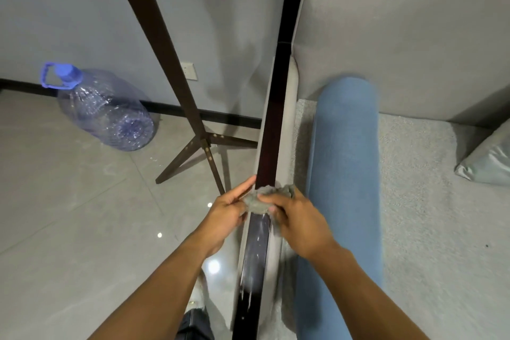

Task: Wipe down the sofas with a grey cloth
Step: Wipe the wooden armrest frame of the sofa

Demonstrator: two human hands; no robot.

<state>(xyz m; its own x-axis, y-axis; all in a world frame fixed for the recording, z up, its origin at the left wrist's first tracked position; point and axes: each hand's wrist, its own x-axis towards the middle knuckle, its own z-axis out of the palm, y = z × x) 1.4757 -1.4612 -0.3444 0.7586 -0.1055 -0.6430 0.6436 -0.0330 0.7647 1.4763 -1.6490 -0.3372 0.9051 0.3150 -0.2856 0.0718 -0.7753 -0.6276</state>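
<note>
The grey cloth (262, 200) is crumpled into a small bunch and held between both hands, just above the dark wooden armrest (271, 132) of the sofa (400, 50). The right hand (298, 218) has its fingers curled around the bunch from the right side. The left hand (226, 212) takes the left edge; its fingers are almost straight, and it seems that the thumb pinches the cloth against them.

The cloth looks soft, thin and very light, with no stiffness at all, so I think it will take any shape the fingers give to it. It is not fragile and it should not slip. For wiping, it is probably better to fold it into a flat pad and press it with the palm, not to hold it by one corner, because a loose corner will only drag.

The near part of the armrest is glossy and shows pale marks. On the seat, beside the armrest, lies a long blue bolster (345, 160), and further right a silvery cushion (488, 163). On the tiled floor to the left stand a dark wooden stand (171, 63) and a big clear water bottle (105, 110) with a blue cap.
</note>
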